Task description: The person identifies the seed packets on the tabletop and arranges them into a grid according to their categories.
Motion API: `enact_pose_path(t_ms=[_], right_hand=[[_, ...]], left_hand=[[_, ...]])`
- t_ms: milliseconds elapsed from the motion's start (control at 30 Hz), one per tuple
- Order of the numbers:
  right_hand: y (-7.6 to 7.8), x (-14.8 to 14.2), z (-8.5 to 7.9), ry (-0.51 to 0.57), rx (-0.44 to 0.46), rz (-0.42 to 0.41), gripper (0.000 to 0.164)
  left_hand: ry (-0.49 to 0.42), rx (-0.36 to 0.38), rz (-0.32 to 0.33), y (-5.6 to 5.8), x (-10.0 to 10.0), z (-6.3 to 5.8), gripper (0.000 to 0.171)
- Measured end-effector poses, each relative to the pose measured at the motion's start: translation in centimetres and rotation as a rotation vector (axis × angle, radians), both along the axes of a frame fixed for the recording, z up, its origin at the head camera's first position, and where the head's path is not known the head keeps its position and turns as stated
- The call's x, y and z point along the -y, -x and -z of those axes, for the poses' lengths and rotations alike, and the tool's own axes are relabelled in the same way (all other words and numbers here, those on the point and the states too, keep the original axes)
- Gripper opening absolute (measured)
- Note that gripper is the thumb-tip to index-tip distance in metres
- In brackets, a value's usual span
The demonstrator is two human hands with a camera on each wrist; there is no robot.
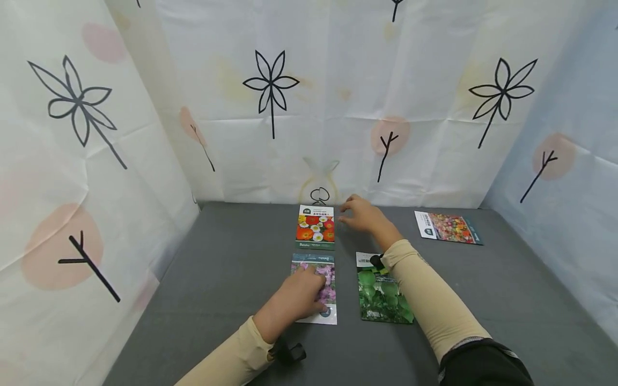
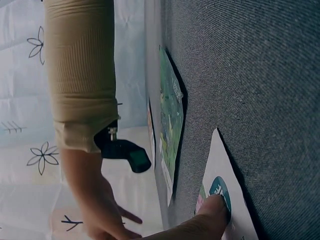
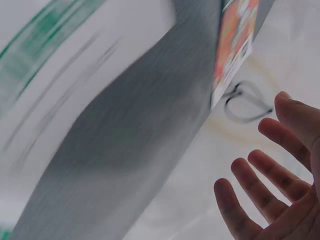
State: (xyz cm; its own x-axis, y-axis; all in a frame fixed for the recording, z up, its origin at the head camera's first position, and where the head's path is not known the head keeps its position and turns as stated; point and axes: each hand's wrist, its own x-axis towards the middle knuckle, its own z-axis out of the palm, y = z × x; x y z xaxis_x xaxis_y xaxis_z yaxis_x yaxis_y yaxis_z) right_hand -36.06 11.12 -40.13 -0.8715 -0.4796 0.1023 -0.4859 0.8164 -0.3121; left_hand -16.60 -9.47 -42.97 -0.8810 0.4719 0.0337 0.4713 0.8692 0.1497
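A seed packet with pink-purple flowers (image 1: 330,284) lies flat on the grey table. My left hand (image 1: 295,296) rests on it, fingers over the flower picture. In the left wrist view the thumb (image 2: 214,207) touches the round logo on the packet's white end (image 2: 220,160). Just beyond is a packet with red, orange and white flowers (image 1: 315,228). My right hand (image 1: 365,217) hovers to its right, holding nothing. The right wrist view shows those fingers (image 3: 262,195) spread apart. Under the right forearm lies a green-leaf packet (image 1: 381,300), partly hidden.
Another packet with multicoloured flowers (image 1: 451,228) lies at the back right of the grey table (image 1: 232,268). White cloth walls (image 1: 338,80) with drawn flowers stand behind the table and along both sides. A small black wrist camera (image 1: 292,354) sits below the left sleeve.
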Motion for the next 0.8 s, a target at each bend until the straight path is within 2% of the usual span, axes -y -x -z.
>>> enact_pose_path(t_ms=[333,567,800], right_hand=[[-0.3,-7.0,0.0,0.059,0.031,0.115,0.042],[-0.4,-11.2,0.9,0.037,0.065,0.206,0.049],[-0.8,-14.7,1.6,0.057,0.041,0.274,0.051]], left_hand=[[-0.008,0.006,0.001,0.1,0.0,0.1,0.041],[-0.009,0.013,0.006,-0.1,0.0,0.2,0.04],[-0.002,-0.009,0.017,0.1,0.1,0.2,0.041]])
